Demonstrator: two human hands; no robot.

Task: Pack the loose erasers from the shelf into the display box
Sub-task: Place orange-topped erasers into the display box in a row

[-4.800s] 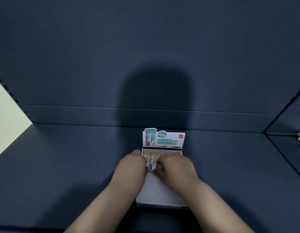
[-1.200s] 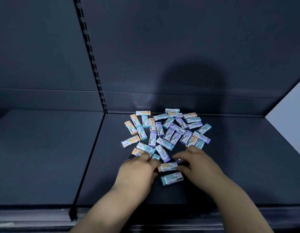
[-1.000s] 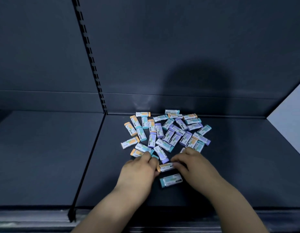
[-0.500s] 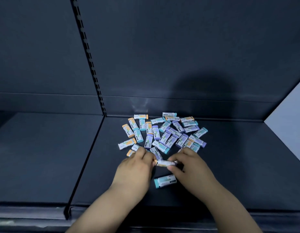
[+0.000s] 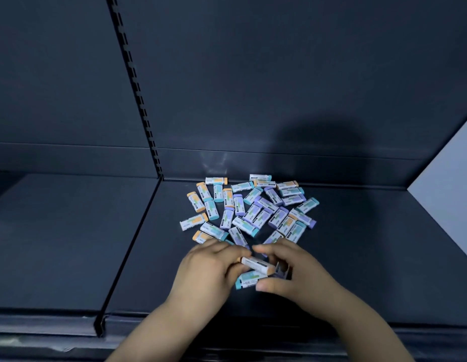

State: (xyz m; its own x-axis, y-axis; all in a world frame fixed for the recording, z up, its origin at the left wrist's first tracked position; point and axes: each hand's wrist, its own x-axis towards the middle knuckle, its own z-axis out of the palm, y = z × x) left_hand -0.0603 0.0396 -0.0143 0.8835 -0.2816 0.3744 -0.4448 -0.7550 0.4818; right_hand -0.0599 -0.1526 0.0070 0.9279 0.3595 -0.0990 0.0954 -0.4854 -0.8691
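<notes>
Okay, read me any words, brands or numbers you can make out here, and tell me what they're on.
Nothing is readable.
Loose erasers: printed sleeves, text too small and blurred.
Eraser between the hands: dark print, blurred.
Shelf and back panel: no text or signs.

Matt dark-painted metal shelf (image 5: 358, 257) with a faintly glossy back panel (image 5: 253, 87); loose erasers (image 5: 249, 207) in smooth printed paper sleeves.
</notes>
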